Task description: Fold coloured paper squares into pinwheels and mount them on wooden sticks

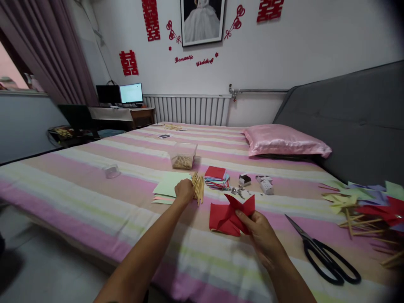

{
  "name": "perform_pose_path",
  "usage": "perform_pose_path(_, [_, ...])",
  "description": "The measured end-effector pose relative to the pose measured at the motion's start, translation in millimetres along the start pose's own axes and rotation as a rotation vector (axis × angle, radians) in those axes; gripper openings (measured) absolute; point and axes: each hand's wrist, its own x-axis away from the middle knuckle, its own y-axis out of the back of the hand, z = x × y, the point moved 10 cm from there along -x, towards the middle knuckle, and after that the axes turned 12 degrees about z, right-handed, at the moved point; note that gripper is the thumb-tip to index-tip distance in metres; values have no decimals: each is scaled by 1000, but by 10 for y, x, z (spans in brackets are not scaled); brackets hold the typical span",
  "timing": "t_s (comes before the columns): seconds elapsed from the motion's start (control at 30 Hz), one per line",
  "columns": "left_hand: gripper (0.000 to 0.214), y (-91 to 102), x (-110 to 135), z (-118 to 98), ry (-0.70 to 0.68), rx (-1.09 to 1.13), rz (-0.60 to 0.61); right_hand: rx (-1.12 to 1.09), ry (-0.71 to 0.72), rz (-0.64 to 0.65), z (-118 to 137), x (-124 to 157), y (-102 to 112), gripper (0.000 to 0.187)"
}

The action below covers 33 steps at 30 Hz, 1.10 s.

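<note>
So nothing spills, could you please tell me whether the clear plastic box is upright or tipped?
Upright: the clear plastic box stands base down on the bedspread, sticks lying inside.

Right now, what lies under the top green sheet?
Under the top green sheet, pink and pale green edges of other sheets show along the near side. The rest is covered, and the left hand hides part of the right side.

One head-worn view from over the bed [88,185], forward and down toward the far wall [315,46]
</note>
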Motion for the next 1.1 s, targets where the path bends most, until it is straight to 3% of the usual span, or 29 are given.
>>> perform_pose_path(0.17, [28,-190,-197,-61,57,-167,56,3,9,11,71,22,69,34])
perform_pose_path(0.4, [30,-271,-222,-56,86,-244,103,-19,-1,19,90,45,65,38])
perform_pose_path(1.1, [31,-351,-274,170,222,-97,177,-31,-3,30,140,68,52,32])
